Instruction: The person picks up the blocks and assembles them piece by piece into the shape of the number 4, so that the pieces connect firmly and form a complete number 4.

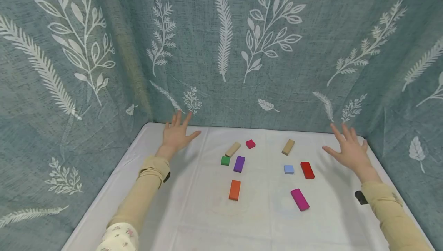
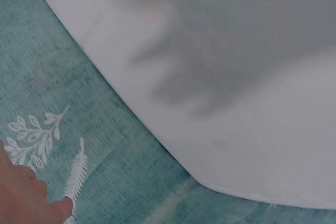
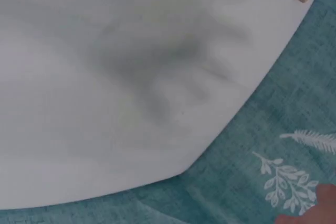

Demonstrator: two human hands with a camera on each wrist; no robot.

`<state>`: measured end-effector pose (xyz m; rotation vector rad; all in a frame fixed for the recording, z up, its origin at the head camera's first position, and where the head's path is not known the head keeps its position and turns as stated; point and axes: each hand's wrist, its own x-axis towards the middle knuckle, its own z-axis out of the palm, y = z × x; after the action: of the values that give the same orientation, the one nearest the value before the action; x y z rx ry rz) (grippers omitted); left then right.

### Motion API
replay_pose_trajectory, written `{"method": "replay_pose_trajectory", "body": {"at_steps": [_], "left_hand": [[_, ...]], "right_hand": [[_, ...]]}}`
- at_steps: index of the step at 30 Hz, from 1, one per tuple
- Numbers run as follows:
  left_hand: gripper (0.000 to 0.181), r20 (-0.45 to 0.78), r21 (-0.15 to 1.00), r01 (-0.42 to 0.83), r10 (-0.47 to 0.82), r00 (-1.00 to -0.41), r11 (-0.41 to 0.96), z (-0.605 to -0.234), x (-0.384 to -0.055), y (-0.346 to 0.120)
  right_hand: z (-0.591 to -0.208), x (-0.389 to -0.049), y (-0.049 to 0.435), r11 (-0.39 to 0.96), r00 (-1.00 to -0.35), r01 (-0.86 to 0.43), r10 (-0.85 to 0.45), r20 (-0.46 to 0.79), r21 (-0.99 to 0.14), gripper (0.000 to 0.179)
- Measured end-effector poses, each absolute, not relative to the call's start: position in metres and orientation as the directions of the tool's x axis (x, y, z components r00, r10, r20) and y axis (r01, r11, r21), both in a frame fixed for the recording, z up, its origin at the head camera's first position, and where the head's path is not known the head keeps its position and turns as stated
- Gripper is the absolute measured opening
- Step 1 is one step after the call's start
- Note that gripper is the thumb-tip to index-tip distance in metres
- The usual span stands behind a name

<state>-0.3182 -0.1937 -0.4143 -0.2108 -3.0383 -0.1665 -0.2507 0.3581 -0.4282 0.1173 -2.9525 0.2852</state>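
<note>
With fingers spread, my left hand [image 1: 175,136] hovers over the far left of the table and holds nothing. On the far right my right hand [image 1: 351,151] is spread the same way, its palm bare of any object. Nearest the left hand are a pale wooden block [image 1: 233,149], a green block [image 1: 225,161] and a purple block [image 1: 239,164]. Closest to the right hand lies a red block [image 1: 307,170], with a light blue block [image 1: 288,169] beside it. In the left wrist view, part of the hand [image 2: 31,198] shows at the lower left corner.
A white cloth [image 1: 256,220] covers the table. An orange block [image 1: 234,190], a magenta block [image 1: 300,199], a tan wooden block [image 1: 288,147] and a small crimson block [image 1: 250,144] also lie there. Teal leaf-patterned curtains [image 1: 207,51] enclose the back and sides.
</note>
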Motion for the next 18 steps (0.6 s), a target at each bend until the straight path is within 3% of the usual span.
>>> {"method": "replay_pose_trajectory", "body": {"at_steps": [18], "left_hand": [[0.08,0.129,0.293,0.263,0.235,-0.963,0.919,-0.417,-0.306,-0.167]], "right_hand": [[-0.436,-0.241,0.327,0.922,-0.983,-0.182,-0.162,0.086,-0.341,0.092]]}}
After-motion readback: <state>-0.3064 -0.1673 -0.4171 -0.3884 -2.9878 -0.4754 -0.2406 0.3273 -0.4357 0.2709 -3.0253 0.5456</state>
